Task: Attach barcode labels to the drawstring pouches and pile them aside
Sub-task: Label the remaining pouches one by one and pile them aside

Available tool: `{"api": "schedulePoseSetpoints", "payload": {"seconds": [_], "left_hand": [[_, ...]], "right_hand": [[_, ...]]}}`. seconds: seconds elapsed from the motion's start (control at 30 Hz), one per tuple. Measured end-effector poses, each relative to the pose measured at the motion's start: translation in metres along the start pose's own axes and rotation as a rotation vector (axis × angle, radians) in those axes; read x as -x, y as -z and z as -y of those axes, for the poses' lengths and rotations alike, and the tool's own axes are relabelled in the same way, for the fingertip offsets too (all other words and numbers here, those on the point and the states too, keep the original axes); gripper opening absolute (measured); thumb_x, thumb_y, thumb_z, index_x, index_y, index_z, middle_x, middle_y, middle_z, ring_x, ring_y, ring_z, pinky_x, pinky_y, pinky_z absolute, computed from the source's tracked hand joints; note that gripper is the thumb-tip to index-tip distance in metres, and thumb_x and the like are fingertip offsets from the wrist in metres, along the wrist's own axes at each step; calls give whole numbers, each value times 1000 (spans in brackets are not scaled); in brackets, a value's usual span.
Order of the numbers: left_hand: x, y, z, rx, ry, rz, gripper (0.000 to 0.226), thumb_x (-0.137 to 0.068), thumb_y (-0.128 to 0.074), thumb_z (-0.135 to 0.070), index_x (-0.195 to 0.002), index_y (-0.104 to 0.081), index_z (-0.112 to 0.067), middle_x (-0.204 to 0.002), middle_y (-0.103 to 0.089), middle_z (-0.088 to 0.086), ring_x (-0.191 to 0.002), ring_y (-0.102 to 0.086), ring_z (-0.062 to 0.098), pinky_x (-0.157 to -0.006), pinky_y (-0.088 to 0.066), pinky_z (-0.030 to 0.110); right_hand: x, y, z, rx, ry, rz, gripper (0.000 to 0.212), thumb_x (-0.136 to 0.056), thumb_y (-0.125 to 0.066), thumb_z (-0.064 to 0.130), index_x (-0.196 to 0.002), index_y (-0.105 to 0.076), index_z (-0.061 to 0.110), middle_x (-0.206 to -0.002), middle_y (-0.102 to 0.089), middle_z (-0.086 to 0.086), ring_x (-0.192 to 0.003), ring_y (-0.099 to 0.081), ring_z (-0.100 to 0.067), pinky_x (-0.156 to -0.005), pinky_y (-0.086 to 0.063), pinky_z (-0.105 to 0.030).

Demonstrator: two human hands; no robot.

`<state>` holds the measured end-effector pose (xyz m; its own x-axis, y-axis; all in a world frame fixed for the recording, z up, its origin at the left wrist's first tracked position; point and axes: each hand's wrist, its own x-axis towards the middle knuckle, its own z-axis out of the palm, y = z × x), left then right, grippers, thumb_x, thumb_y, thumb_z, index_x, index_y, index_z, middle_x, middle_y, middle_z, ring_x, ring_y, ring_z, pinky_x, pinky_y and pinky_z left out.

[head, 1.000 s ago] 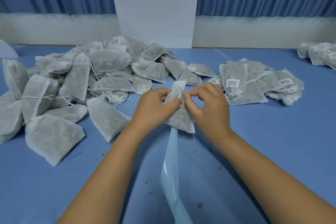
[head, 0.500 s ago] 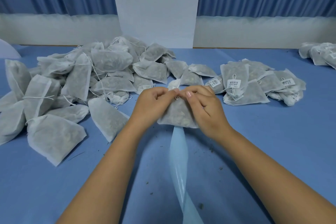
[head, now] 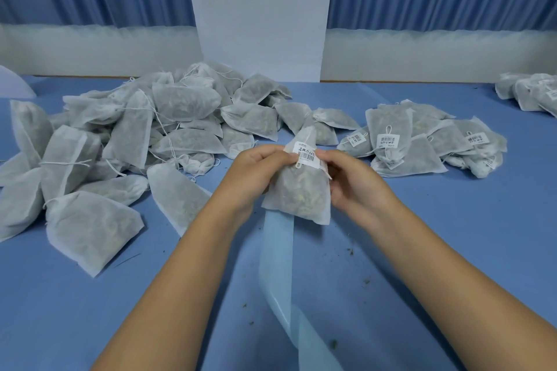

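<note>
Left: loose heap of unlabelled white gauzy drawstring pouches [head: 135, 135] on blue bench [head: 452, 235]. Centre: left hand [head: 256, 172] and right hand [head: 352, 187] grip lumpy filled white pouch [head: 301, 193], white rectangular barcode label [head: 306, 155] at its neck, above glossy pale-blue strip [head: 277, 250]. Right: flatter pile of labelled pouches [head: 422, 141].

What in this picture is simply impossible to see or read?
Head view only.
- Label print on the held pouch: too small to read.
- Left hand and right hand: fingers hidden behind that pouch.
- Far-right pile: cut off by the frame edge.
- Pale strip: its end runs off the bottom edge.
</note>
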<state>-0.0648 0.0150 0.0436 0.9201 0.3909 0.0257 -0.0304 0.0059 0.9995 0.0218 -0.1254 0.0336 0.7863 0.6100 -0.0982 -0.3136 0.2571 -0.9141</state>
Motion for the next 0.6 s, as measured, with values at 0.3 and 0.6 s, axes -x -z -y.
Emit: {"api": "schedulePoseSetpoints", "payload": {"seconds": [0.3, 0.6], "left_hand": [[-8, 2, 7, 78, -75, -240, 20, -93, -68, -19, -74, -75, -21, -71, -71, -4, -64, -62, 8, -60, -49, 19], [-24, 23, 25, -277, -97, -469, 16, -97, -58, -19, -84, -68, -21, -93, -72, 3, -84, -67, 19, -77, -55, 30]], "right_hand": [[7, -4, -4, 482, 214, 5, 30, -82, -71, 29, -105, -52, 29, -78, -71, 5, -58, -56, -10, -49, -44, -22], [-23, 37, -7, 371, 311, -397, 10, -92, -65, 17, -85, -65, 23, -84, -63, 11, -62, -53, 2, -49, -46, -16]]}}
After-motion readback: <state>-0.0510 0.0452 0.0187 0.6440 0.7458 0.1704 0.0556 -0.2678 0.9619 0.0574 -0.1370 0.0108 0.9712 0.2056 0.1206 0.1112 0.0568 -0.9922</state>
